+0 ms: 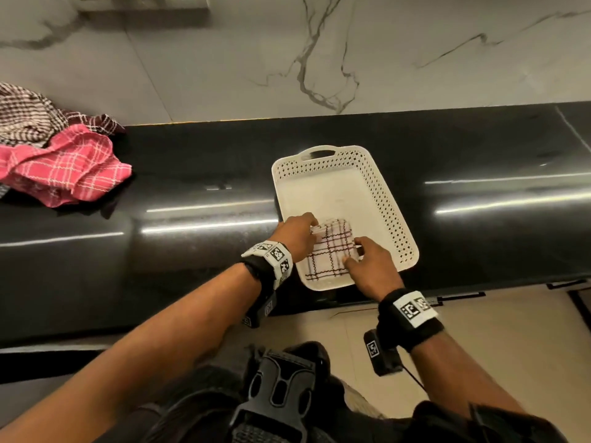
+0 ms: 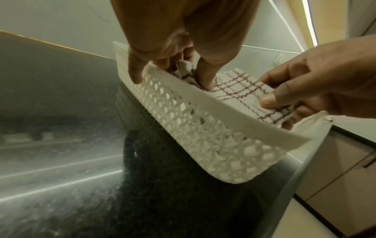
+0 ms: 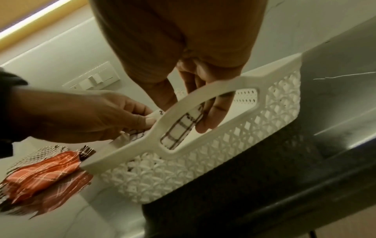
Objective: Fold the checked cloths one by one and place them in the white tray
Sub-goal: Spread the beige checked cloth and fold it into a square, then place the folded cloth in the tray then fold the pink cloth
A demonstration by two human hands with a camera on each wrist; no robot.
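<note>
Looking down from the head view, the folded white cloth (image 1: 329, 251) with dark checks sits in the near end of the white tray (image 1: 387, 203) on the black counter (image 1: 192, 193). The left hand (image 1: 295, 236) pinches its far-left edge and the right hand (image 1: 372, 266) grips its near-right corner. A pink checked cloth (image 1: 64, 167) and a brown checked cloth (image 1: 28, 113) lie crumpled far to the left, not yet folded. The tray's near end lies close to the counter edge, so a downward push or a tug toward the body could tip it off.

In the left wrist view, the left hand's fingertips (image 2: 205, 80) dig into a bunched corner of the cloth beside the tray wall; letting go there may leave the fold to spring open.

In the right wrist view, the right hand's fingers (image 3: 211, 112) curl round the cloth edge behind the tray handle (image 3: 203, 95). Withdrawing carelessly could snag the handle or drag the cloth out.
</note>
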